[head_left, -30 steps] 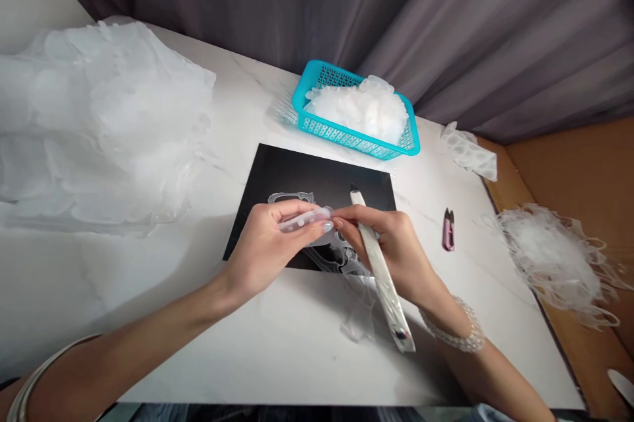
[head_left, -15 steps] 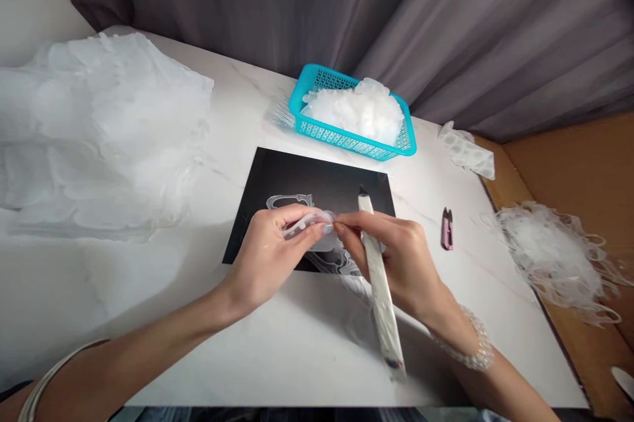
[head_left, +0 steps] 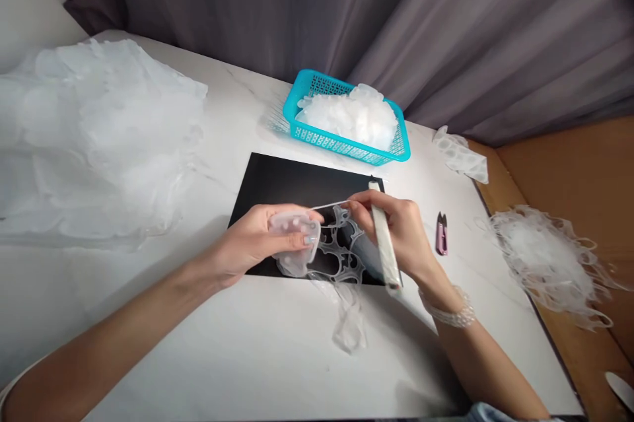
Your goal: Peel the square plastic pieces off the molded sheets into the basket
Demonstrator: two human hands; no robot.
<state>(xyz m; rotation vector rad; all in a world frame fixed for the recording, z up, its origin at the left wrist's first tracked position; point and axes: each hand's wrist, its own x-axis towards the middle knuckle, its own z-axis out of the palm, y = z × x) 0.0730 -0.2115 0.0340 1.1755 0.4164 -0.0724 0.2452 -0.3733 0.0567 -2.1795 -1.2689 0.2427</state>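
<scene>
My left hand (head_left: 257, 237) pinches a translucent plastic piece (head_left: 296, 253) with small round bumps, thumb on top, over a black mat (head_left: 277, 177). My right hand (head_left: 393, 224) is closed, its thumb and forefinger gripping the edge of a clear openwork strip (head_left: 341, 260). That strip runs from the left hand's piece and hangs past the mat's front edge. A white-wrapped knife-like tool (head_left: 384, 237), dark at its tip, also lies in the right hand, tip pointing away.
Behind the mat stands a blue basket (head_left: 324, 138) of translucent pieces. Plastic sheets (head_left: 99, 138) are piled at left. On the right are pink snips (head_left: 442, 235), a tangle of clear scraps (head_left: 549, 257) and a dotted sheet (head_left: 460, 154).
My hands have moved apart, and the openwork strip now stretches between them. The plastic piece shows flatter in my left hand. The white tool has tilted more upright.
</scene>
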